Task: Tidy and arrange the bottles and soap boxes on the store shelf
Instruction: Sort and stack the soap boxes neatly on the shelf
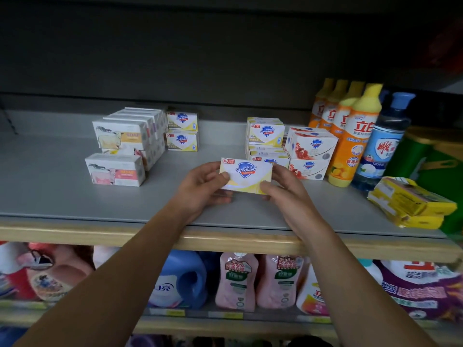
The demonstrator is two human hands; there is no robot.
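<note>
A white-and-yellow Safeguard soap box is held over the grey shelf, face toward me. My left hand grips its left end and my right hand grips its right end. Behind it stands a stack of matching yellow Safeguard boxes, with red pomegranate Safeguard boxes to their right. Two more yellow boxes are stacked further left. White sheep-print soap boxes are piled at the left, one pink one in front. Orange dish-soap bottles and a blue bottle line the right side.
Yellow wrapped packs lie at the shelf's right front edge, green containers behind them. The wooden shelf lip runs across below my hands. Detergent jugs and pink pouches fill the lower shelf.
</note>
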